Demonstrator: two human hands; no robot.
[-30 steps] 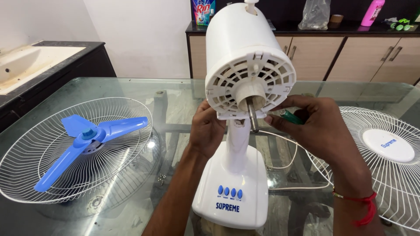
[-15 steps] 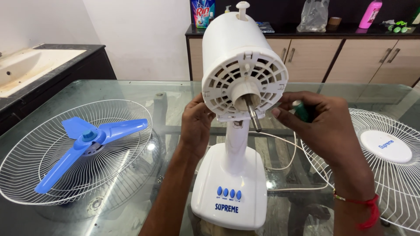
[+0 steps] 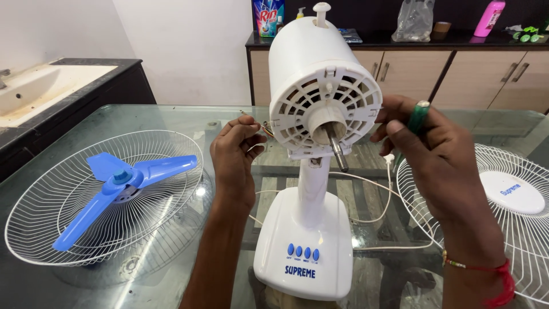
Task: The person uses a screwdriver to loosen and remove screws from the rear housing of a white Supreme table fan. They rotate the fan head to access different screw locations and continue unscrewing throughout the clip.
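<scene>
The fingers of the right hand are curled around a green-handled screwdriver, gripping it beside the right rim of the fan motor housing; the tool tip is hidden behind the hand. The fingers of the left hand are drawn together in a pinch at the housing's left edge, near thin wires that emerge there. For good control, the left hand should brace the housing while the right keeps the tool in line with its fastener and applies steady pressure. The housing stands on its white pedestal base at the middle of the glass table. Its long axis runs front to back, and the bare metal shaft points toward the camera, tilted slightly downward.
</scene>
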